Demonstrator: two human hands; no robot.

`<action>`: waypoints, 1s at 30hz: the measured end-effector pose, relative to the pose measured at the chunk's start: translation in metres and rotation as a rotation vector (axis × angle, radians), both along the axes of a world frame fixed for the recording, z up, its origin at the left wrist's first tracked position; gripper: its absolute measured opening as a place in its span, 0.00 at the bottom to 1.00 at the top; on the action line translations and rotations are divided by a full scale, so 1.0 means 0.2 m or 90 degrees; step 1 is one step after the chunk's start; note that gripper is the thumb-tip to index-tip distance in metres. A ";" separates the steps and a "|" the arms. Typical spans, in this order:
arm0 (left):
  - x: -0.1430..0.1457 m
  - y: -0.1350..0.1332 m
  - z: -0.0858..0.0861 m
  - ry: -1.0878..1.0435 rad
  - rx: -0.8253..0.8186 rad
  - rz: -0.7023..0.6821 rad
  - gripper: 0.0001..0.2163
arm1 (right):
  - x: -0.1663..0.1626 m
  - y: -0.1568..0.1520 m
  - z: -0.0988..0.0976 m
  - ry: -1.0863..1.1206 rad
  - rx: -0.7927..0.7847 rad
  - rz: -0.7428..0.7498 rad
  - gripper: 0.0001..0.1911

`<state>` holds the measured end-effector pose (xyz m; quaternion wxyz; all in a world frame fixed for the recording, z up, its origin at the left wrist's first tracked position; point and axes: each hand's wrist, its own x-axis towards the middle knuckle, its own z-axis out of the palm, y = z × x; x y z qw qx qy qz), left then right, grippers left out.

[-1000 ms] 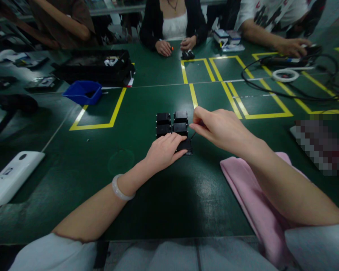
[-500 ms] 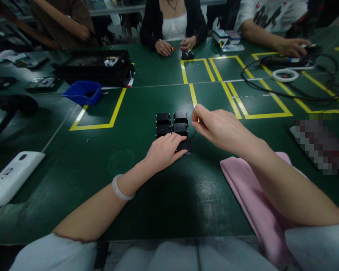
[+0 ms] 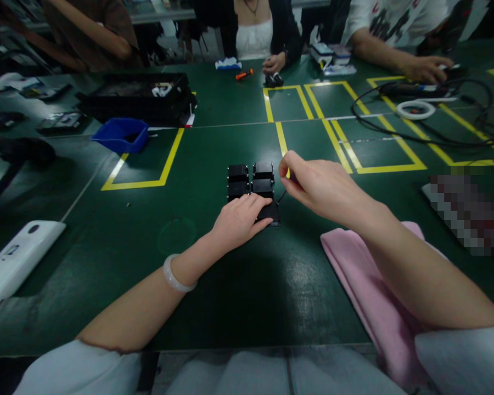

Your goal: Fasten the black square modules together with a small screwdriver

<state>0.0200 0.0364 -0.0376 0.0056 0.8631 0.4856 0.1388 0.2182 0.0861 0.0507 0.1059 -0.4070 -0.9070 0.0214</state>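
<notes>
four small black boxes [image 3: 251,180] sit in a two-by-two block at frame centre on the green table [image 3: 214,285]. the left hand [image 3: 239,220] lies flat, fingers together, pressing a fifth black piece [image 3: 270,211] just below the block. the right hand [image 3: 319,185], immediately right of the block, pinches a thin dark wire [image 3: 281,197] running down-left to that piece. a pink cloth [image 3: 366,291] lies lower right; open table lies lower left.

At frame centre we count four uncovered black blocks [image 3: 251,179], with a fifth under our left hand [image 3: 239,218]. We see two hands of ours, one blue bin [image 3: 121,134] upper left, one pink cloth [image 3: 370,299] lower right.
</notes>
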 end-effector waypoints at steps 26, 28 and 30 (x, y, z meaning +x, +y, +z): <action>0.00 0.00 0.00 0.005 0.007 0.000 0.16 | -0.01 -0.01 0.01 -0.009 0.008 -0.002 0.14; 0.00 0.00 0.00 0.006 0.010 0.000 0.16 | -0.01 -0.01 0.01 0.007 0.005 0.002 0.14; 0.00 0.00 0.00 0.007 0.009 0.000 0.16 | -0.01 -0.01 0.01 0.007 0.009 0.002 0.13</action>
